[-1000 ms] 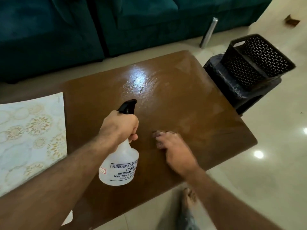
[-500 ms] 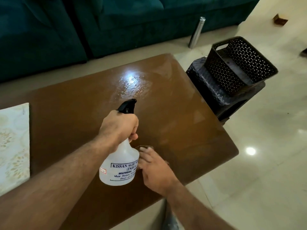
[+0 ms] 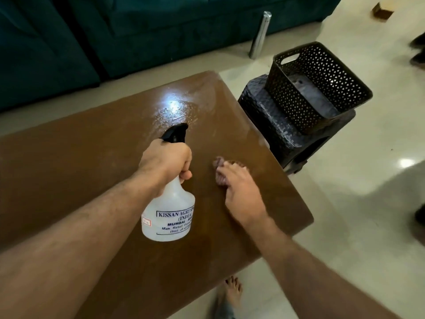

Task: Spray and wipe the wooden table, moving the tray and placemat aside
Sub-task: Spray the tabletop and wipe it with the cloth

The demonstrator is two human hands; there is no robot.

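A brown wooden table fills the middle of the view, wet and shiny near its far right corner. My left hand grips the neck of a white spray bottle with a black nozzle, held above the table. My right hand presses a small dark cloth flat on the tabletop, right of the bottle. The cloth shows only past my fingertips. The placemat and tray are out of view.
A black perforated basket rests on a dark stool just off the table's right end. A teal sofa runs along the back, with a chrome leg. My bare foot stands on the pale floor below the table edge.
The view has swung right, so the patterned placemat at the left has left the frame. My right hand slid the cloth back toward me, then forward and right again. The bottle stays held up.
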